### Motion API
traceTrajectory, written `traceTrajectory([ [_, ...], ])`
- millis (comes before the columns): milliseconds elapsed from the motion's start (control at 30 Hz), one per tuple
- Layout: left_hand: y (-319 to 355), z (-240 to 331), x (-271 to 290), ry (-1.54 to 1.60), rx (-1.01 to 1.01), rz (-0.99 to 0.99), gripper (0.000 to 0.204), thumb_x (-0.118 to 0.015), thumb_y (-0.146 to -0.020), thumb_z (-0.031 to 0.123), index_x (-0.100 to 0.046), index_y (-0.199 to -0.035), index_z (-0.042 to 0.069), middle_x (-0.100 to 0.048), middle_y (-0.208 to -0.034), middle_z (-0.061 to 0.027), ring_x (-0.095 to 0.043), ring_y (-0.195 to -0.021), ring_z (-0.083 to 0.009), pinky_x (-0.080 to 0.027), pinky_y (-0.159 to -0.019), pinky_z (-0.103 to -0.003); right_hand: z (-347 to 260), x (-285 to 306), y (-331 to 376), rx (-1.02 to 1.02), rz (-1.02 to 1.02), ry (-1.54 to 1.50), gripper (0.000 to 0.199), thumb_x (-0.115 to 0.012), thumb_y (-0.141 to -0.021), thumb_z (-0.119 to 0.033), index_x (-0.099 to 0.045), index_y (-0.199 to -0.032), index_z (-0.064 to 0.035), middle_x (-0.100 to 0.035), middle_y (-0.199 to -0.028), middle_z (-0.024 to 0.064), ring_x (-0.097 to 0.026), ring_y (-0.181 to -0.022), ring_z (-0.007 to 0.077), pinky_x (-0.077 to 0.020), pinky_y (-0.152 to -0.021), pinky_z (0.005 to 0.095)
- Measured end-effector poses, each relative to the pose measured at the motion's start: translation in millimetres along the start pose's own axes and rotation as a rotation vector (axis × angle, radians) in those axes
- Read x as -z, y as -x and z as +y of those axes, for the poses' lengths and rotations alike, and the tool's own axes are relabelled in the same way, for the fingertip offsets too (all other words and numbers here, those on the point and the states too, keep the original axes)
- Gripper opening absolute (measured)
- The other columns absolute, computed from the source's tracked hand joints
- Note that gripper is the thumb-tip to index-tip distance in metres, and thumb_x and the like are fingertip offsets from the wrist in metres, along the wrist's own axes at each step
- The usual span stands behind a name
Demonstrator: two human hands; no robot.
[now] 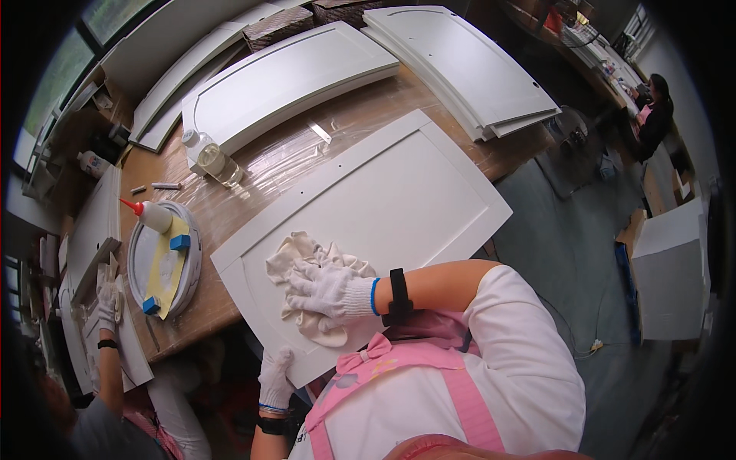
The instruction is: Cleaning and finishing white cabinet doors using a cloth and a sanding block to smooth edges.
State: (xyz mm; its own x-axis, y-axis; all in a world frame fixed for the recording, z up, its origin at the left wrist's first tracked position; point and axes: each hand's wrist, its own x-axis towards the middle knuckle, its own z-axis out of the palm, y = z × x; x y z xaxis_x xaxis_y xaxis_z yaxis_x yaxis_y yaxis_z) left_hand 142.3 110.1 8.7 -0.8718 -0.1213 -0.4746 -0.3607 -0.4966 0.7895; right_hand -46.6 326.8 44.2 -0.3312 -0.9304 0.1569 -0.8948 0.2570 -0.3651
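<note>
Bottle (212,159) partly full of pale liquid (222,167); right hand (330,293) on cloth (294,251)

Clear btl (220,164) nr red-tip wht btl (156,218)

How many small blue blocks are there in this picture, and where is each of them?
2. One blue block is on the yellow strip on the round white lid; the second blue block is at the strip's near end. Others may be hidden elsewhere.
</note>
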Motion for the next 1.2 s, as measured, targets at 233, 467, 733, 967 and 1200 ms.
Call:
traceTrajectory([
  [233, 10.2, -39.7, 54.4, -0.069, -0.057, 0.120, 0.057, -0.071, -0.090, 0.020, -0.045, -0.138, 0.005, -0.060, -0.127, -0.0076, -0.061, -0.112, -0.0214, -0.050, -0.099, -0.037, 28.5, -5.7, 22.5, 0.003, 0.176, 0.151, 0.045, -0.061, -0.085, -0.031, -0.061, -0.129, -0.0185, -0.049, -0.144, 0.0150, -0.042, -0.137, 0.0352, -0.0311, -0.109, 0.0631],
  [467, 10.0, -40.8, 49.5, -0.066, -0.060, 0.142, 0.056, -0.068, -0.090, 0.020, -0.045, -0.139, 0.005, -0.059, -0.129, -0.0067, -0.059, -0.116, -0.0212, -0.049, -0.099, -0.037, 164.0, 146.9, 194.3, -1.681, -0.215, 0.612, 0.025, -0.065, -0.090, -0.023, -0.069, -0.113, -0.0134, -0.063, -0.121, 0.0082, -0.061, -0.115, 0.0300, -0.0535, -0.087, 0.0450],
  [733, 0.1, -54.7, 64.7, -0.174, -0.090, 0.262, 0.044, -0.060, -0.096, 0.031, -0.050, -0.131, 0.006, -0.058, -0.120, -0.0064, -0.058, -0.110, -0.0213, -0.050, -0.094, -0.039, 54.3, 90.4, 120.8, -0.534, 0.251, 0.457, 0.044, -0.054, -0.088, -0.015, -0.056, -0.132, -0.0172, -0.051, -0.140, 0.0158, -0.057, -0.115, 0.0336, -0.0485, -0.095, 0.0463],
  [967, 10.5, -79.1, 82.6, -0.291, -0.121, 0.303, 0.036, -0.053, -0.100, 0.029, -0.051, -0.128, 0.007, -0.057, -0.116, -0.0044, -0.056, -0.109, -0.0204, -0.049, -0.095, -0.040, 105.6, 56.8, 139.1, -0.480, 0.281, 0.443, 0.042, -0.055, -0.090, -0.020, -0.058, -0.132, -0.0184, -0.048, -0.147, 0.0093, -0.043, -0.137, 0.0297, -0.0325, -0.114, 0.0450],
  [1200, 13.2, -62.1, 59.2, -0.337, -0.086, 0.321, 0.036, -0.052, -0.100, 0.030, -0.052, -0.127, 0.006, -0.057, -0.112, -0.0038, -0.056, -0.107, -0.0199, -0.049, -0.096, -0.039, 113.8, 149.2, 216.2, -1.387, 0.338, 0.644, 0.037, -0.058, -0.089, -0.015, -0.054, -0.125, -0.0134, -0.055, -0.113, 0.0140, -0.057, -0.112, 0.0339, -0.0532, -0.088, 0.0445],
])
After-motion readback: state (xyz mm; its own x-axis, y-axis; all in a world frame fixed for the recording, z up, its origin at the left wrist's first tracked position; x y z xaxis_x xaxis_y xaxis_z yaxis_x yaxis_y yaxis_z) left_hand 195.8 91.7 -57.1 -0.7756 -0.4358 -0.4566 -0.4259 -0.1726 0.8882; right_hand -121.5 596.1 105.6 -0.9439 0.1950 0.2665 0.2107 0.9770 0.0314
